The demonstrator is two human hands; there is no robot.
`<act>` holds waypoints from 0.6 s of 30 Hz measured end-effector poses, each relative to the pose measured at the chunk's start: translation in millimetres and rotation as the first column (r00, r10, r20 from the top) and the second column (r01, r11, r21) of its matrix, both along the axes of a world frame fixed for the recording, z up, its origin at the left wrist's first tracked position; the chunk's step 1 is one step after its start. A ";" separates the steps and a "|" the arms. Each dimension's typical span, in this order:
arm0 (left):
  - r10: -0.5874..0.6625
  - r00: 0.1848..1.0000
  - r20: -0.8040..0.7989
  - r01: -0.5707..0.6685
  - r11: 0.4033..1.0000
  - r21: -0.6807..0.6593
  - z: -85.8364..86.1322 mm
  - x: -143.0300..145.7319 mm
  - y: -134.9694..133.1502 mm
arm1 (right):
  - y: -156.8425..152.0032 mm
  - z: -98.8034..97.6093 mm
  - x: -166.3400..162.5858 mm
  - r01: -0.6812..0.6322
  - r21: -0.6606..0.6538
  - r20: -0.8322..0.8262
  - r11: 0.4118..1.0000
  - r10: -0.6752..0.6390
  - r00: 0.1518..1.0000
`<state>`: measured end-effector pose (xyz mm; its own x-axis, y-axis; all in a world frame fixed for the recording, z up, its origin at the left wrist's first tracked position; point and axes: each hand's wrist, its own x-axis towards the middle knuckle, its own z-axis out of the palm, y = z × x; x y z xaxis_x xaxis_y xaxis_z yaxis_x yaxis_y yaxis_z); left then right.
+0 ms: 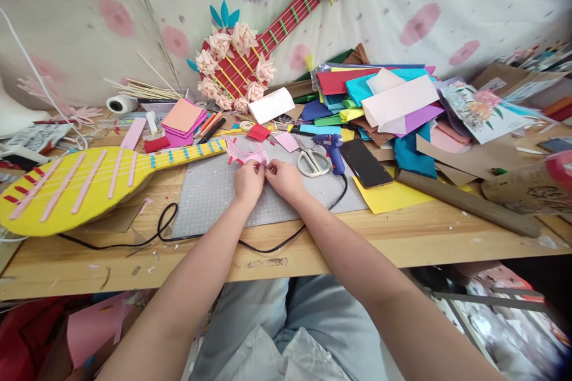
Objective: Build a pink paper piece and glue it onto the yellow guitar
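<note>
Both hands meet over the grey cutting mat (201, 196), fingertips pinched close together. My left hand (249, 178) is closed, knuckles up, just in front of a cut piece of light pink paper (243, 150). My right hand (285, 178) is closed as well, its thumb and finger against the left fingertips. Whatever sits between the fingers is too small and covered to name. Small red paper strips (239, 161) lie by the pink paper. To the right of my hands are white-handled scissors (314, 162) and a blue glue gun (331, 149).
A yellow paper guitar (107, 181) lies at left; a red flowered one (236, 71) leans at the back. A phone (366, 164) and wooden stick (469, 202) lie right, before piled coloured paper (397, 95). A black cord (268, 249) crosses the front.
</note>
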<state>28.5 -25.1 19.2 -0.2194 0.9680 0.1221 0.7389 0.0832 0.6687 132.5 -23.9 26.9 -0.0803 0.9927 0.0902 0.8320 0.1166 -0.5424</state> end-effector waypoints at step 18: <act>0.002 0.999 -0.039 -0.001 1.000 0.030 -4.0 -0.3 1.1 | 1.0 -1.8 -0.9 0.038 0.003 -0.006 0.999 -0.038 0.999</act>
